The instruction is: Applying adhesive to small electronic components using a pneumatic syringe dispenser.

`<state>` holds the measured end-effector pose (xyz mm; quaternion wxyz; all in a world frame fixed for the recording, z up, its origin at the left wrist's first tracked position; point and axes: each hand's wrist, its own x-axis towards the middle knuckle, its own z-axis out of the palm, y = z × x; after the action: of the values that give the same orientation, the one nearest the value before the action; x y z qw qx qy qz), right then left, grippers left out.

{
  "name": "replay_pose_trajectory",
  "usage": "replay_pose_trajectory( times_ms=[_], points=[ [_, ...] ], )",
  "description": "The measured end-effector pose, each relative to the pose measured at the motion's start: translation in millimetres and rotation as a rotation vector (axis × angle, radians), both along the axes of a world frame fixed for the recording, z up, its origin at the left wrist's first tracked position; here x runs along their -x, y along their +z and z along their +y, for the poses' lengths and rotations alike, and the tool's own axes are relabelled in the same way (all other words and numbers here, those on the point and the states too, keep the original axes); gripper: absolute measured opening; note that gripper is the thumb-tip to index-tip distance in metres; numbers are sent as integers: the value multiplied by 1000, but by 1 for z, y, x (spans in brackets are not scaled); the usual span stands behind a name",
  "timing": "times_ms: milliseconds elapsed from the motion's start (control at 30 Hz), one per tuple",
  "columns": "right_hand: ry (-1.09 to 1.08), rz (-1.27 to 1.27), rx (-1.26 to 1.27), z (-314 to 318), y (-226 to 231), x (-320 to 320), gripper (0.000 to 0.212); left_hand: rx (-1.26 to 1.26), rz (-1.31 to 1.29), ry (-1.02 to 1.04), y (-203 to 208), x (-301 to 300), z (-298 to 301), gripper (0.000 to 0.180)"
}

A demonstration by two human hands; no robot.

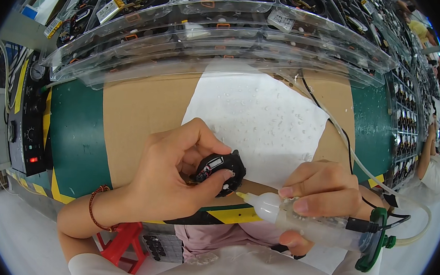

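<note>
Between the thumb and fingers of my left hand (174, 165) is a small round black device housing (232, 164), tilted, with a pale rectangular part and tiny wiring inside. My right hand (324, 189) grips a translucent glue dispensing syringe (311, 225) lying nearly level. Its yellowish needle tip (244, 196) points left, right at the lower edge of the housing; whether it touches I cannot tell. A green cap (374, 240) closes the syringe's rear end, where a clear air hose (414, 236) joins it.
Stacked clear plastic trays (222, 39) of black housings and small parts span the far side. A white sheet (258, 114) dotted with clear blobs lies on brown cardboard (140, 100) over a green mat (78, 131). A black dispenser controller (27, 122) stands left; a red stool (123, 246) is below.
</note>
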<state>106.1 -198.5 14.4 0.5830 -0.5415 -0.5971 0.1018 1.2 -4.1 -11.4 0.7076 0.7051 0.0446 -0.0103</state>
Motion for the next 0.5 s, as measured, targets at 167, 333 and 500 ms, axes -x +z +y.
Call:
replay_pose_trajectory(
  times_ms=[167, 333, 500],
  points=[
    [-100, -1, -99, -2, -4, 2, 40, -8, 12, -16, 2, 0, 2, 22],
    [-149, -1, -13, 1, -2, 1, 42, -19, -6, -2, 1, 1, 1, 21],
    [-217, -68, -98, 7, -7, 3, 36, -41, 103, -104, 9, 0, 4, 25]
  ],
)
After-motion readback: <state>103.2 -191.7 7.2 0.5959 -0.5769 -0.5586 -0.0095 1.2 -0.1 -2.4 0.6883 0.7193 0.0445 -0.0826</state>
